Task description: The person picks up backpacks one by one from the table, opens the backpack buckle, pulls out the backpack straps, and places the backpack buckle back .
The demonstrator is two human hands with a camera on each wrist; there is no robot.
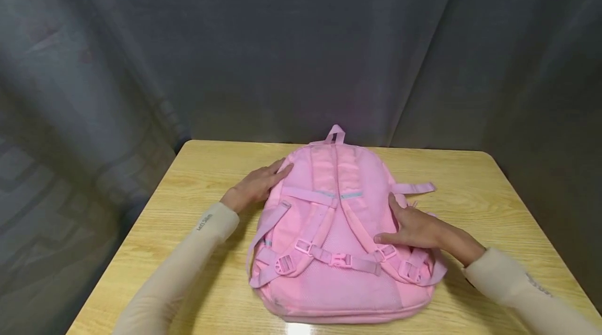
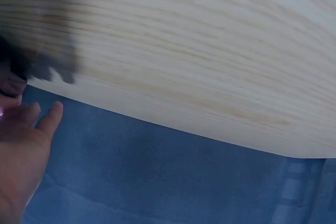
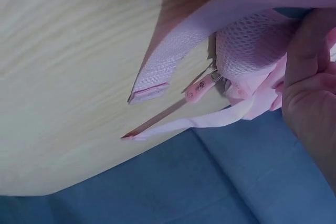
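Observation:
A pink backpack (image 1: 348,293) lies on the table with its straps and mesh back panel facing up. Its top loop (image 1: 336,132) points to the far edge, and a clipped chest buckle (image 1: 340,260) joins the two shoulder straps. My left hand (image 1: 256,184) touches the bag's upper left side with fingers extended; the left wrist view catches part of this hand (image 2: 23,145). On the right side, my right hand (image 1: 416,226) rests with thumb and index finger spread over the bag's edge. Its other fingers are mostly hidden in the head view.
The light wooden table (image 1: 188,178) has rounded far corners. Behind it hang dark grey curtains (image 1: 291,53). Loose strap ends (image 3: 152,77) and a pink zipper pull (image 3: 197,88) stick out from the bag's right side over the tabletop.

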